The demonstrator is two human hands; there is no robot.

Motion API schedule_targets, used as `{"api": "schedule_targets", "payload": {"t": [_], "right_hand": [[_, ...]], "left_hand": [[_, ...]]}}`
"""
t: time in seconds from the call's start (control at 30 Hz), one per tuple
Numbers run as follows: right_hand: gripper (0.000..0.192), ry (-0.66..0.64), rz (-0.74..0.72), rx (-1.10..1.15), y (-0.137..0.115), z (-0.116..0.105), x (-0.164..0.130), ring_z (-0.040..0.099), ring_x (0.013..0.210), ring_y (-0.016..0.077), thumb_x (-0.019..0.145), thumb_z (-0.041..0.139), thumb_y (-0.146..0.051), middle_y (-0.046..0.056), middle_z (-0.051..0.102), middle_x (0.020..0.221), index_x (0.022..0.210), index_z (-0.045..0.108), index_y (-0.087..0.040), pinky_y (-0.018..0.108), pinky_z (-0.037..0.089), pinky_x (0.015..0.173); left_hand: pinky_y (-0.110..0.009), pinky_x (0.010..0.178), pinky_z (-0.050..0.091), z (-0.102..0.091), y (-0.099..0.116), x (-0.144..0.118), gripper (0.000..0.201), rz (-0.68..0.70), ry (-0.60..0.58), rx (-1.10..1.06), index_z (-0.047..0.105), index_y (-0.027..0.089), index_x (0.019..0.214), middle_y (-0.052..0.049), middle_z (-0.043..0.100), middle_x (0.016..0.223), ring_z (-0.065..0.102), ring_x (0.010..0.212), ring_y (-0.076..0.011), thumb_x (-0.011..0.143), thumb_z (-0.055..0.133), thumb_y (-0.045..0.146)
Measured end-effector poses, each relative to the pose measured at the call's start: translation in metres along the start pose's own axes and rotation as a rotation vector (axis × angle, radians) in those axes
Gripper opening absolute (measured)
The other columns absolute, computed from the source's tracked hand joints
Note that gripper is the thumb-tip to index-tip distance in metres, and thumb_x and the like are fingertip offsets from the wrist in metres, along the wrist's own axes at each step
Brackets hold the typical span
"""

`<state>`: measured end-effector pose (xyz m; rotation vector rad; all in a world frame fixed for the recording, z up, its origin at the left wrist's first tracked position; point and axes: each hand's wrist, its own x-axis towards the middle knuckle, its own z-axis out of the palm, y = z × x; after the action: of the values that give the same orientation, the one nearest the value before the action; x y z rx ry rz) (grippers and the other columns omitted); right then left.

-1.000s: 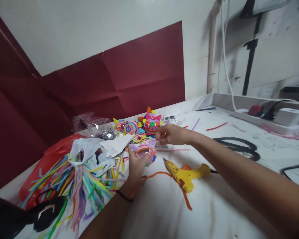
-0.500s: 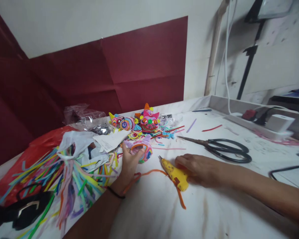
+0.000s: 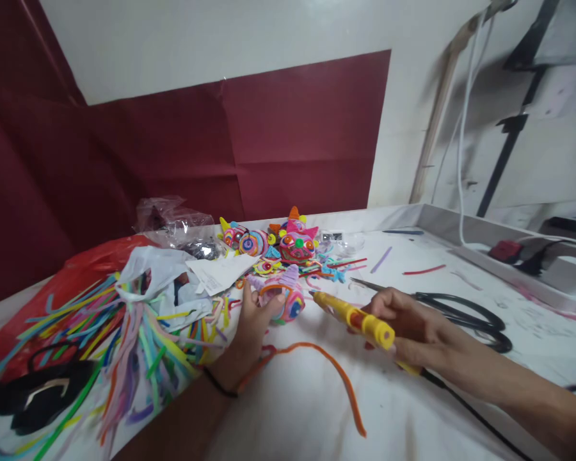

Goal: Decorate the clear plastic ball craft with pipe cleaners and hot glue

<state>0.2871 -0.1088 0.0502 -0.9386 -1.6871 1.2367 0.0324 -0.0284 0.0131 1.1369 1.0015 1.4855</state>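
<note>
My left hand (image 3: 253, 323) is closed around the near side of a colourful pipe-cleaner figure (image 3: 292, 305), which has lilac points on top and a round, open, orange-edged side. In my right hand (image 3: 408, 326) is a yellow glue gun (image 3: 352, 317), lifted above the table with its dark tip aimed left at the figure. Tip and figure look close together; contact cannot be made out. A black cord (image 3: 461, 403) trails from its handle. An orange pipe cleaner (image 3: 336, 362) curves over the table between my hands, running back under my left wrist.
Scissors (image 3: 465, 314) with black handles lie behind my right hand. Finished pipe-cleaner figures (image 3: 297, 243) sit at the back beside a white paper (image 3: 221, 272). Bundled pipe cleaners (image 3: 148, 346) and a red bag (image 3: 72, 275) fill the left. A power strip (image 3: 518, 272) stands right.
My right hand has picked the glue gun up off the table and turned its tip toward the figure. My left hand keeps its hold. The camera view has shifted slightly.
</note>
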Motion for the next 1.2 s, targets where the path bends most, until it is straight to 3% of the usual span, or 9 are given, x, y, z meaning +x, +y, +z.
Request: {"api": "schedule_targets", "payload": {"t": [0.37, 0.73, 1.0, 1.2], "right_hand": [[0.045, 0.045, 0.125, 0.296, -0.002, 0.015, 0.011, 0.068, 0.084, 0.0218, 0.07, 0.084, -0.049, 0.004, 0.072, 0.093, 0.093, 0.053, -0.027, 0.034, 0.05, 0.074], [0.04, 0.049, 0.12, 0.348, -0.004, 0.018, 0.016, 0.069, 0.087, 0.0218, 0.071, 0.084, -0.045, 0.006, 0.074, 0.096, 0.091, 0.056, -0.026, 0.038, 0.055, 0.083], [0.042, 0.078, 0.135, 0.323, 0.008, 0.015, 0.016, 0.07, 0.09, 0.025, 0.07, 0.083, -0.048, 0.007, 0.074, 0.098, 0.097, 0.057, -0.028, 0.042, 0.055, 0.085], [0.042, 0.055, 0.133, 0.327, 0.01, 0.015, 0.017, 0.07, 0.084, 0.0238, 0.071, 0.082, -0.048, 0.006, 0.074, 0.093, 0.099, 0.058, -0.027, 0.042, 0.054, 0.084]], "left_hand": [[-0.035, 0.092, 0.054, 0.002, 0.004, -0.007, 0.093, -0.054, -0.032, -0.036, 0.035, 0.022, 0.15, -0.015, 0.065, 0.131, 0.064, 0.116, -0.0274, 0.068, 0.079, 0.026], [-0.033, 0.093, 0.053, 0.005, 0.006, -0.01, 0.101, -0.066, -0.014, -0.036, 0.029, 0.019, 0.153, -0.015, 0.065, 0.131, 0.063, 0.118, -0.0277, 0.065, 0.08, 0.024], [-0.038, 0.089, 0.055, 0.005, 0.009, -0.01, 0.103, 0.001, -0.068, -0.052, 0.031, 0.023, 0.153, -0.011, 0.072, 0.113, 0.069, 0.103, -0.0275, 0.063, 0.082, 0.025], [-0.033, 0.089, 0.055, 0.005, 0.007, -0.011, 0.105, -0.053, -0.054, -0.022, 0.023, 0.019, 0.156, -0.013, 0.068, 0.121, 0.066, 0.112, -0.027, 0.067, 0.078, 0.026]]}}
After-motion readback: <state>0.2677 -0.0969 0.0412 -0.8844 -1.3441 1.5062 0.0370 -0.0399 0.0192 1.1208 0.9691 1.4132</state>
